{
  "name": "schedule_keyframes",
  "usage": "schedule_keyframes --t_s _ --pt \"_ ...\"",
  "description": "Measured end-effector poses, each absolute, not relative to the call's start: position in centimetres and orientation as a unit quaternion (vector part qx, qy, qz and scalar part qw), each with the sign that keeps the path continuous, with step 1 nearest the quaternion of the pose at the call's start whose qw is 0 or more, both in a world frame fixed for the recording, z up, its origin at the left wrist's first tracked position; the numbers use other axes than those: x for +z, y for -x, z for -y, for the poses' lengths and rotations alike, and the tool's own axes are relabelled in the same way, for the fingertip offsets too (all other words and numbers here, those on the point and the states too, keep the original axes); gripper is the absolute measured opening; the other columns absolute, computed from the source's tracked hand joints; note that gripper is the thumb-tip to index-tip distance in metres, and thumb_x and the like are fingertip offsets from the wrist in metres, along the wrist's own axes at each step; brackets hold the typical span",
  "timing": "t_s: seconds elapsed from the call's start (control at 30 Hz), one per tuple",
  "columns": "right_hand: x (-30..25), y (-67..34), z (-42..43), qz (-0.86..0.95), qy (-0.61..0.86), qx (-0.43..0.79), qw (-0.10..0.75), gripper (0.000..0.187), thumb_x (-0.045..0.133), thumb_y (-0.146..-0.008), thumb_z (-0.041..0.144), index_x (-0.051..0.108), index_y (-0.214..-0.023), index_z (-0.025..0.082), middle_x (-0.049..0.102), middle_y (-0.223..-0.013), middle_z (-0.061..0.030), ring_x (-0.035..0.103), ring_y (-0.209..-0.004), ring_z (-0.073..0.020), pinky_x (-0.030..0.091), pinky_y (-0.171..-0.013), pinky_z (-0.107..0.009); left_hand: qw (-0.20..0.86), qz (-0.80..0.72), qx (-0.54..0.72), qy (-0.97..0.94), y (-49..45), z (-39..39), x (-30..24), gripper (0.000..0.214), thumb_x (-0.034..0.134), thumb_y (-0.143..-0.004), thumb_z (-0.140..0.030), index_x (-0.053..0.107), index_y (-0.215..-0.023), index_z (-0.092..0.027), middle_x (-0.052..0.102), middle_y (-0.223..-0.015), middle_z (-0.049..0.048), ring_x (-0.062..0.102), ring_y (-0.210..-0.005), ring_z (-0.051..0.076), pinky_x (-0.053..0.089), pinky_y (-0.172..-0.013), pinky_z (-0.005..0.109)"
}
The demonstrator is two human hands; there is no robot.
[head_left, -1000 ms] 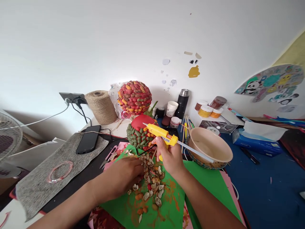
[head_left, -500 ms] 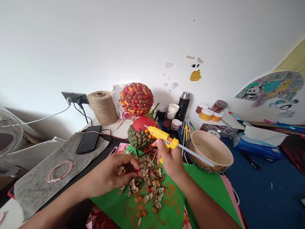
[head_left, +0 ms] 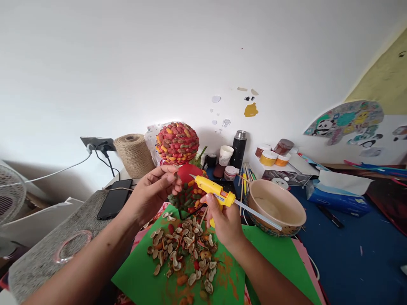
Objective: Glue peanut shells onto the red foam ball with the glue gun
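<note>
My left hand is raised beside the lower ball, its fingertips pinched on a small piece that looks like a peanut shell, mostly hidden. My right hand grips a yellow hot glue gun, its nozzle pointing left toward that piece. A clear glue stick juts from the gun's back. Behind both hands sits a ball with a smooth red top and green, orange and red shells stuck around its sides. Loose peanut shells, some painted, lie heaped on green paper.
A finished-looking shell-covered ball stands behind. Twine spool, phone and clear ring are left. Paper cup, black flask, paint jars, pink bowl and tissue pack are right.
My left hand has lifted from the shell heap up to the lower ball, pinching a small piece. The glue gun stays in my right hand, nearly in place. The view has shifted slightly.
</note>
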State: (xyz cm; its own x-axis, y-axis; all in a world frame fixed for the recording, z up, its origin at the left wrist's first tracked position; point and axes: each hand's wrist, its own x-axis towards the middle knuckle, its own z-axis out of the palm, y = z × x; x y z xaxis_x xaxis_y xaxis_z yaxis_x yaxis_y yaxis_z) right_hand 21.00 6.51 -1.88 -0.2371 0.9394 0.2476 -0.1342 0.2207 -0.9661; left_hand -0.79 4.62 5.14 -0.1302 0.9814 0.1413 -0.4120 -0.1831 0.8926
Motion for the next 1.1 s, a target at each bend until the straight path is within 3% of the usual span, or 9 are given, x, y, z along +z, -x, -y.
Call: schedule_keyframes --t_s 0.67,0.93,1.1 --pt "-1.6 -20.6 -6.3 0.534 0.314 0.552 0.558 0.074 0.074 -0.094 0.094 0.077 -0.091 0.021 0.049 -0.05 0.0082 0.052 -0.038 -0.0135 0.049 -0.04 -0.025 0.494 -0.401 0.67 -0.383 0.0 -5.1 4.9 0.039 0.111 -0.068 -0.036 0.094 -0.097 -0.017 0.082 -0.08 0.0072 0.071 -0.072 0.017 0.06 -0.067 0.024" --pt "-1.9 -20.6 -6.0 0.566 0.318 0.551 0.525 0.078 0.07 -0.095 0.097 0.079 -0.092 0.019 0.059 -0.053 0.0039 0.054 -0.039 -0.0133 0.047 -0.042 -0.025 0.44 -0.453 0.649 -0.424 0.3 -5.1 4.2 0.044 0.113 -0.071 -0.047 0.094 -0.101 -0.021 0.085 -0.086 0.0063 0.073 -0.079 0.019 0.059 -0.074 0.025" --pt "-1.8 -20.6 -5.8 0.59 0.319 0.542 0.506 0.077 0.066 -0.098 0.095 0.078 -0.092 0.019 0.052 -0.05 0.0058 0.053 -0.04 -0.0144 0.046 -0.043 -0.025 0.425 -0.473 0.633 -0.443 0.1 -4.8 4.3 0.047 0.112 -0.07 -0.051 0.095 -0.103 -0.023 0.087 -0.093 0.0073 0.075 -0.083 0.021 0.06 -0.076 0.028"
